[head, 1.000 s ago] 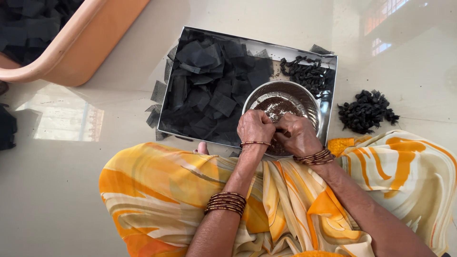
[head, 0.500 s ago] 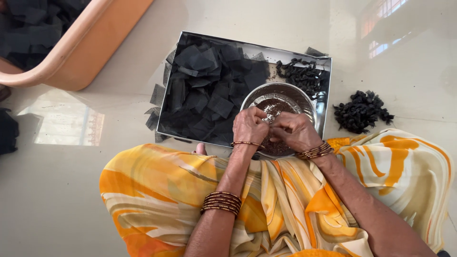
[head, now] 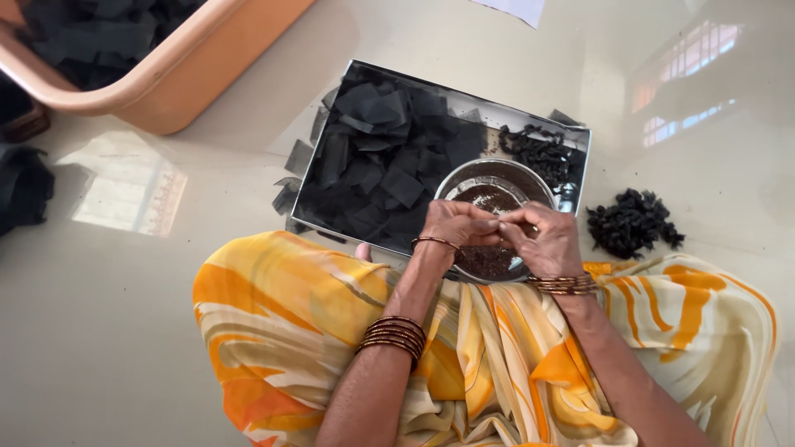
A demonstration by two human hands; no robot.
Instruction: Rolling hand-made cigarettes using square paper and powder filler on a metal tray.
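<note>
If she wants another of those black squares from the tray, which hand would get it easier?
Probably the left hand. The black squares are heaped on the left of the metal tray, on its side. The right hand sits over the steel bowl, farther away.

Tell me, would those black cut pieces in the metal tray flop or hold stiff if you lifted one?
The black pieces look thin and flat, so probably light and floppy. They lie overlapped in the tray, some spilled over its edge, so a push would likely scatter them.

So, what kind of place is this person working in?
Probably a home floor used for handwork: the person sits on a glossy pale floor, beside a rectangular metal tray of black cut pieces and an orange plastic tub.
</note>
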